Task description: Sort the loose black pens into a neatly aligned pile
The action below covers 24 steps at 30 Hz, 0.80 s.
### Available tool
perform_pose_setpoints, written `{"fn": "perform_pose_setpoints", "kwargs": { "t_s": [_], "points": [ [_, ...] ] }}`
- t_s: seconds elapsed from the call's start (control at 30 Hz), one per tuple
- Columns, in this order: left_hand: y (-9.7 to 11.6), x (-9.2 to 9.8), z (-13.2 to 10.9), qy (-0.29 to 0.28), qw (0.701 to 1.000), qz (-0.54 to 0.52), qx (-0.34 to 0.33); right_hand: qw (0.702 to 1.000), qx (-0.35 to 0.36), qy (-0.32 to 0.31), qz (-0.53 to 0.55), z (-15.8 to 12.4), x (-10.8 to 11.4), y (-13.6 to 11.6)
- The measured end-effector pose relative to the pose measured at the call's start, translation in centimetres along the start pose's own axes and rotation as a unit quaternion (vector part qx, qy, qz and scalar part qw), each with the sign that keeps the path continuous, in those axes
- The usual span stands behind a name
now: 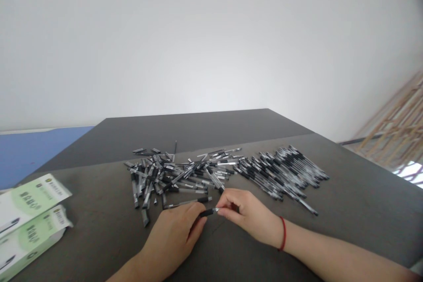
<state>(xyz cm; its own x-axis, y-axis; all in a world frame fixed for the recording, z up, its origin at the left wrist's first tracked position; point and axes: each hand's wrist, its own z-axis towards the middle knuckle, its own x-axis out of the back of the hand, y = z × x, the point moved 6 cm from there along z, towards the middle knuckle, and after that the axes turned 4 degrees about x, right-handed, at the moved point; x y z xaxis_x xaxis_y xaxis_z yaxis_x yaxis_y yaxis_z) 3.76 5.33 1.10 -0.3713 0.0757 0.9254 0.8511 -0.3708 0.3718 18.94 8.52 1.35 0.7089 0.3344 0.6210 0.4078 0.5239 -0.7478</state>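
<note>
Left hand (175, 233) holds a black-gripped pen (207, 213) at lower centre of frame; right hand (247, 213) pinches its silvery tip. Two green-and-white boxes (31, 202) lie lower left, contents not visible. Dark grey worktop (357, 198) bears a jumbled pile of pen parts (185, 175) at centre, aligned pens (284, 169) right of centre. White wall (211, 44) fills the upper frame.
</note>
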Motion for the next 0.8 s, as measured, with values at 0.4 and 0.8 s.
{"fn": "perform_pose_setpoints", "kwargs": {
  "t_s": [0.4,0.8],
  "points": [
    [0.4,-0.5,-0.1,-0.024,0.998,0.048,-0.019,0.997,0.026,-0.039,-0.057,-0.3,-0.1,-1.1],
    [0.5,-0.5,-0.2,-0.04,0.997,0.058,-0.006,0.976,0.097,-0.07,-0.181,-0.5,-0.7,-1.4]
  ]
}}
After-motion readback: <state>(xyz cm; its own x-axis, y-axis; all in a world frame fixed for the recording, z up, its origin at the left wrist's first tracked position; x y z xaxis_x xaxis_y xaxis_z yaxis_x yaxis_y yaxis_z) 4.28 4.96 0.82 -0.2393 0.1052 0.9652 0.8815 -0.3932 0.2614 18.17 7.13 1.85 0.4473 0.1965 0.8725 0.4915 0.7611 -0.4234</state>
